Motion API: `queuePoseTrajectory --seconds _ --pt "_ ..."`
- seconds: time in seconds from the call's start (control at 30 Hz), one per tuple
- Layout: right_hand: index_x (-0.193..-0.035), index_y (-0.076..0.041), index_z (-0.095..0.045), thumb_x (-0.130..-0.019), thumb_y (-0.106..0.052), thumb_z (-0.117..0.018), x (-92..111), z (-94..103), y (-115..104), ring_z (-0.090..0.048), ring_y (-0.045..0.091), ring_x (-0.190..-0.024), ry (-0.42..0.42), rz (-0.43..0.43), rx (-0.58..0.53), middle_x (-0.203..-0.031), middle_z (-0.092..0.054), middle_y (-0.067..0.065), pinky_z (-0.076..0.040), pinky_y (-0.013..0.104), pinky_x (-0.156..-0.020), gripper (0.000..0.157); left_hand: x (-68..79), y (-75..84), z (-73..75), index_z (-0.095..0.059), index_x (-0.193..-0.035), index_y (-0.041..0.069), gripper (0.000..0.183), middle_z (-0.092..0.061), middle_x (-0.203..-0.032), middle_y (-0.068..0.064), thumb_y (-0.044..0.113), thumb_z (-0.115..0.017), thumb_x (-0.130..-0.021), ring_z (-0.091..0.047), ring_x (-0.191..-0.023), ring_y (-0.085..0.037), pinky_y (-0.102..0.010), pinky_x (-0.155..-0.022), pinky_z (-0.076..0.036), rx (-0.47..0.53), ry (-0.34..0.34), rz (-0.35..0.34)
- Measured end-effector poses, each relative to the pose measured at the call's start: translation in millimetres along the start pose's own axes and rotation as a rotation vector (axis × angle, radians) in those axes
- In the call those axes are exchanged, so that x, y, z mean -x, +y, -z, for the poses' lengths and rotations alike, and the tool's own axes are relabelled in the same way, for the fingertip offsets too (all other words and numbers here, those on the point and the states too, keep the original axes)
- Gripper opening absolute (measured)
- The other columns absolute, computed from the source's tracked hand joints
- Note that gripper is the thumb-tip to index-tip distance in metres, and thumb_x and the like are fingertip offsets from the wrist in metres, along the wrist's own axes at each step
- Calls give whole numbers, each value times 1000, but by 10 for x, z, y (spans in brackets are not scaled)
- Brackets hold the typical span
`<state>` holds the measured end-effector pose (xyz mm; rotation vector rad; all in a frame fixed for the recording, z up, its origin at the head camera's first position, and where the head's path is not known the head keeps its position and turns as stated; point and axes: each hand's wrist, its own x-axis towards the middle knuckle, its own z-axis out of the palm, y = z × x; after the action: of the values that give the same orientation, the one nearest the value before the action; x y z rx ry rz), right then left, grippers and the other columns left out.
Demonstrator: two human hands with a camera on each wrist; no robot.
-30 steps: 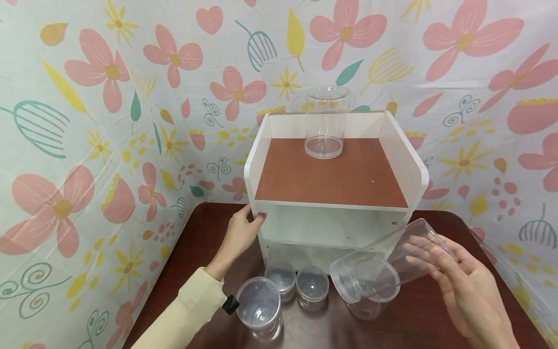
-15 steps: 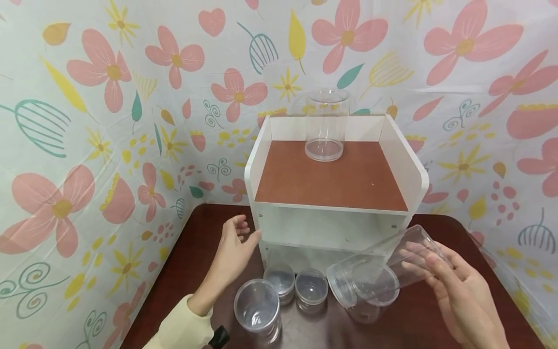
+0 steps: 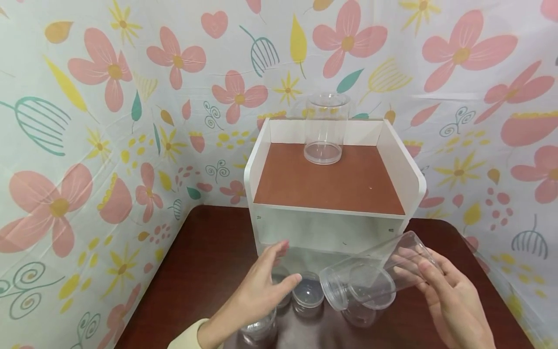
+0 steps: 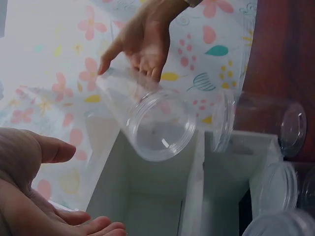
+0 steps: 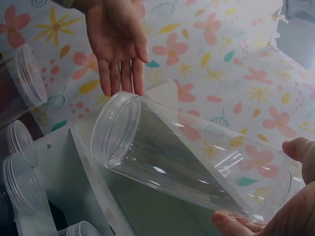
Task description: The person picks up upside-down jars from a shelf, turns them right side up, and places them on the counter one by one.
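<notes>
My right hand [image 3: 453, 295] grips a tall clear plastic jar [image 5: 167, 157] near one end. The jar is tilted, its ridged, lid-like end [image 5: 115, 130] pointing down and left. My left hand [image 3: 257, 291] is held in the air with fingers extended and thumb apart, holding nothing. In the head view it hides part of the jars on the table. Beneath the held jar, a wide clear jar [image 3: 362, 317] stands on the table. To its left is a short jar [image 3: 308, 296], and a taller jar [image 3: 260, 334] is partly covered by my left hand.
A white shelf unit [image 3: 335, 225] with a brown top [image 3: 327, 186] stands behind the jars. Another tall clear jar [image 3: 323, 131] stands on that top. The dark red table [image 3: 209, 242] extends to both sides. Flower-patterned cloth [image 3: 165, 97] hangs behind and at the sides.
My left hand has let go of the shelf unit's left side and moved right and down, over the jars. The right hand still holds its tilted jar, shifted only slightly.
</notes>
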<state>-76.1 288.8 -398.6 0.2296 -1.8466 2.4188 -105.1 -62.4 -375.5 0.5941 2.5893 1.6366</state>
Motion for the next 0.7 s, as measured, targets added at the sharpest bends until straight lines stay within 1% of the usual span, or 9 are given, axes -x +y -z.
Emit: queuePoseTrajectory --seconds 0.1,0.23,0.37,0.47,0.6,0.7 --pt "-149 -2 -38 -109 3 -36 5 -19 25 -67 26 -120 -12 28 -47 -139 -64 14 -52 28 -99 40 15 5 -68 -43 -152 0 70 -51 -148 -7 33 -72 -97 -49 -138 -27 -53 -111 -41 -19 -39 15" --pt "-146 -1 -44 -109 4 -36 12 -55 43 -67 28 -120 -2 41 -62 -137 -65 14 -52 31 -100 38 35 6 -161 -42 -154 5 73 -51 -147 -3 36 -73 -96 -48 -138 -25 -53 -110 -40 -26 -90 50" --pt "-142 0 -47 -108 5 -35 17 -83 60 -66 29 -121 -1 56 -74 -136 -65 15 -52 33 -100 36 42 -7 -243 -41 -154 6 76 -51 -147 -2 39 -75 -95 -47 -138 -22 -51 -111 -40 -33 -127 66" --pt "-141 1 -48 -108 6 -33 21 -93 86 -66 29 -121 -26 79 -86 -136 -64 16 -52 34 -100 36 40 -20 -285 -42 -155 6 80 -51 -147 -1 41 -77 -92 -48 -137 -20 -47 -111 -41 -46 -139 59" --pt "-140 3 -47 -108 8 -30 13 -97 127 -65 30 -122 -86 128 -115 -137 -62 18 -51 37 -101 37 40 -39 -330 -42 -154 3 85 -51 -147 -1 40 -81 -89 -48 -137 -20 -44 -111 -42 -59 -152 51" --pt "-141 5 -43 -107 9 -27 -1 -99 144 -65 30 -123 -129 154 -141 -137 -61 19 -51 38 -102 37 42 -55 -360 -41 -155 3 88 -51 -148 0 41 -83 -87 -49 -136 -20 -43 -111 -42 -75 -166 51"
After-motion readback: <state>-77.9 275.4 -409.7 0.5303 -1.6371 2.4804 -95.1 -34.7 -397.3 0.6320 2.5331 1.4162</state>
